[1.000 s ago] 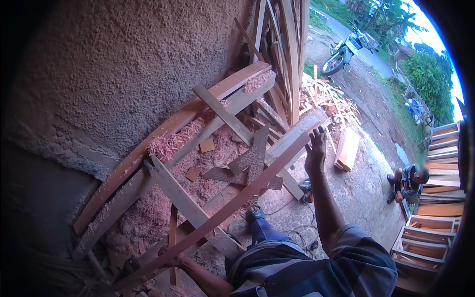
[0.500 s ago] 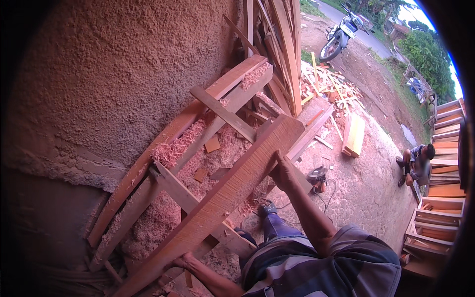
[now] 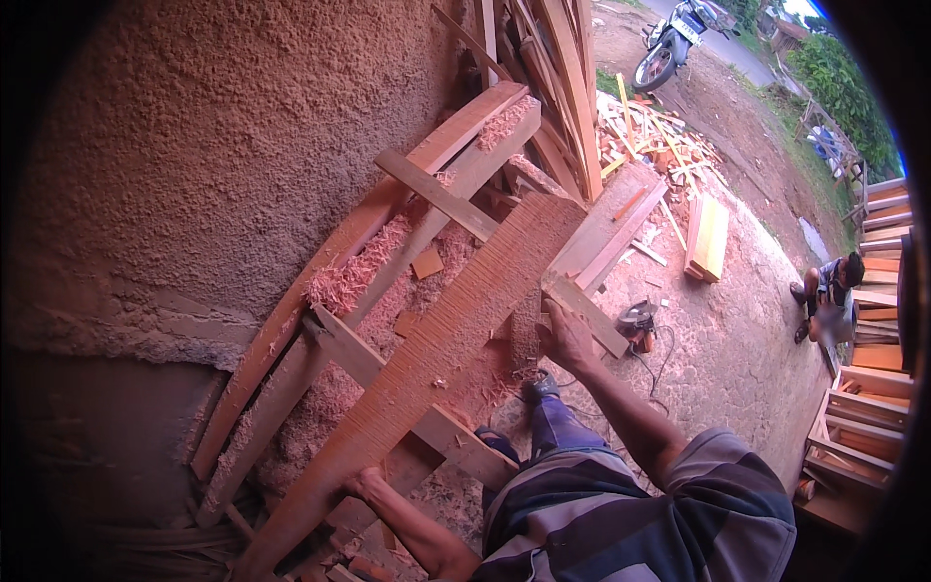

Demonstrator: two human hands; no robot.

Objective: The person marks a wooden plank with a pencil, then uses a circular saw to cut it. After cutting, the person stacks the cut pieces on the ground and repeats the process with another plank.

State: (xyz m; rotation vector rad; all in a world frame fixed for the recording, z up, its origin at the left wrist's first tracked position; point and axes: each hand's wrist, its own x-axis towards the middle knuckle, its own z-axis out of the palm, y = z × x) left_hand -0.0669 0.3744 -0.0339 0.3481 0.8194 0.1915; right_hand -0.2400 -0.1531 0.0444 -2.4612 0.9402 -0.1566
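A long, wide, reddish wooden plank [image 3: 456, 320] lies slantwise across a rough timber trestle, its broad face up and marked with cross ridges and shavings. My left hand [image 3: 364, 482] is wrapped round its right edge near the close end, fingers hidden beneath. My right hand [image 3: 567, 338] is off the plank, beside a short dusty wood piece [image 3: 525, 330] and the end of a crossbar [image 3: 587, 315]. Its thumb and fingers look apart, though the fingertips are partly hidden. Two long beams [image 3: 291, 330] covered in pink shavings run along the wall side.
A corded power tool [image 3: 637, 325] sits on the floor to the right. Stacked boards [image 3: 706, 238] and a heap of offcuts [image 3: 650, 136] are farther off. Tall planks [image 3: 572, 87] lean on the wall. A person [image 3: 829, 301] sits at right near wooden frames [image 3: 863, 417]; a motorcycle [image 3: 669, 48] stands outside.
The plank has tipped flatter, and its far end has shifted left and away. My right hand has come off its edge. My left hand still grips it.
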